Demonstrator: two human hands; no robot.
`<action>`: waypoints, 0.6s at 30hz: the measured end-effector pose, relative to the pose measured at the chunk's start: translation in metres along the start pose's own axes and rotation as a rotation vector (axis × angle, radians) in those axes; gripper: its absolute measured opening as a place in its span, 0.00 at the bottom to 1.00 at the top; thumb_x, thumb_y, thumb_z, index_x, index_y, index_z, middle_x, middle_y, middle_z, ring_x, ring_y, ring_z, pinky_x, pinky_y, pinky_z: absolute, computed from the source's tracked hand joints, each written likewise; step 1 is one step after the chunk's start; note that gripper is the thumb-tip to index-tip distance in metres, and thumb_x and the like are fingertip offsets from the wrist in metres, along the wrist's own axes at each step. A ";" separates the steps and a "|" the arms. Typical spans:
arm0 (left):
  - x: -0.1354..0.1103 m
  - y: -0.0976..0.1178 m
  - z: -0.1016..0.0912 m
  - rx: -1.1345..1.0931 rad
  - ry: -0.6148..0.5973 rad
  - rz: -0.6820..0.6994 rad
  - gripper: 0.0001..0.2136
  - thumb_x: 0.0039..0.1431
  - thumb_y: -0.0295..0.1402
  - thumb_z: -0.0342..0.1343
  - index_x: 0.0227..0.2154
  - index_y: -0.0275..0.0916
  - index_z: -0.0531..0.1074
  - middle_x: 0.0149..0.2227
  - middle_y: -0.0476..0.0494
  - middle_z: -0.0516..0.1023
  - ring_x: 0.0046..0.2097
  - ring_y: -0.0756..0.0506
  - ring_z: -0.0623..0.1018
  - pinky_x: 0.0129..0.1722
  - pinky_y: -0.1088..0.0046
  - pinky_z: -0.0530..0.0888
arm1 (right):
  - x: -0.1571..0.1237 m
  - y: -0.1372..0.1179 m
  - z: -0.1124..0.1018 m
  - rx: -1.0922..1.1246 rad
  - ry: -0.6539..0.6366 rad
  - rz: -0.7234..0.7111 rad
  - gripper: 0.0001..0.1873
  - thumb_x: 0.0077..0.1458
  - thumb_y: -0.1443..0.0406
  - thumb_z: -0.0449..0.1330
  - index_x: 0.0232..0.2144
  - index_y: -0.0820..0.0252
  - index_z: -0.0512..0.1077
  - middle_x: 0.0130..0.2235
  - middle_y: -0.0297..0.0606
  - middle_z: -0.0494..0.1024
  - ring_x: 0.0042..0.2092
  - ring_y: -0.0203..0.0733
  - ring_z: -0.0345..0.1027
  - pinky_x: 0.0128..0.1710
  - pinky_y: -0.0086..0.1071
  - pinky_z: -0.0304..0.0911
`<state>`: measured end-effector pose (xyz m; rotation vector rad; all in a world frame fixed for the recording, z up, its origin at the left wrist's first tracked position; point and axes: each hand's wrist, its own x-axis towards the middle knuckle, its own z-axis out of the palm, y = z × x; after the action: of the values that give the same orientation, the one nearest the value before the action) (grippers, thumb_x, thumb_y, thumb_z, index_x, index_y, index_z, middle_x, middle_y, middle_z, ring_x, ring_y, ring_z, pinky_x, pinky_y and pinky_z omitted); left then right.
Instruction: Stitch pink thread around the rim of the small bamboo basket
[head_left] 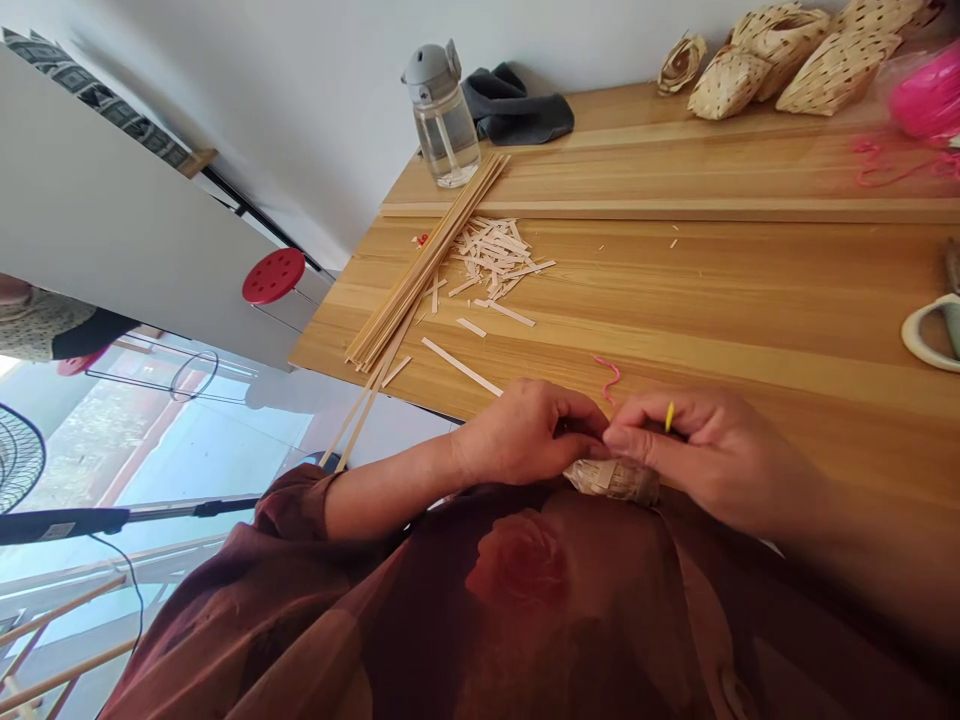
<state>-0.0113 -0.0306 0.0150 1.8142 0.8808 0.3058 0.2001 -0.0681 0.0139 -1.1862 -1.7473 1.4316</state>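
My left hand (529, 435) and my right hand (701, 440) meet at the table's near edge, their fingertips pinched together. Just below them, against my shirt, sits a small woven strip piece (613, 480), partly covered by my fingers. A short pink yarn (611, 378) runs from the fingertips onto the table. Out of my right hand's curled fingers pokes the tip of a thin yellow tool (670, 416); its kind is hidden. What my left fingertips pinch is also hidden. The left thumb and index finger are closed above the woven piece.
A bundle of long flat strips (427, 270) lies left, beside a pile of cut strip pieces (495, 255). Behind stand a water bottle (446, 125) and a dark cloth item (521, 108). Woven pieces (780, 50), pink yarn ball (930, 95) and white-handled scissors (926, 335) are right.
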 end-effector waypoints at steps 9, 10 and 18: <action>-0.002 0.001 0.011 -0.111 0.221 -0.072 0.06 0.62 0.31 0.62 0.36 0.37 0.84 0.37 0.47 0.87 0.39 0.49 0.83 0.40 0.77 0.75 | -0.020 0.000 0.008 -0.924 0.158 -0.695 0.16 0.69 0.74 0.51 0.36 0.61 0.78 0.36 0.42 0.83 0.35 0.43 0.75 0.41 0.39 0.68; -0.002 0.001 0.011 -0.129 0.225 -0.068 0.06 0.62 0.30 0.62 0.36 0.37 0.84 0.37 0.47 0.87 0.39 0.49 0.83 0.39 0.77 0.75 | -0.020 0.001 0.008 -0.936 0.165 -0.711 0.16 0.69 0.74 0.51 0.36 0.61 0.78 0.37 0.42 0.83 0.34 0.43 0.74 0.39 0.39 0.67; -0.004 0.002 0.009 -0.119 0.208 -0.117 0.05 0.60 0.34 0.67 0.34 0.38 0.85 0.35 0.48 0.87 0.36 0.50 0.82 0.36 0.78 0.74 | -0.021 0.011 0.007 -0.969 0.084 -0.745 0.14 0.68 0.73 0.53 0.42 0.63 0.79 0.34 0.41 0.80 0.38 0.46 0.72 0.38 0.40 0.66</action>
<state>-0.0082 -0.0406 0.0135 1.6337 1.0862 0.4687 0.2061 -0.0903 0.0037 -0.7851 -2.5174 0.0605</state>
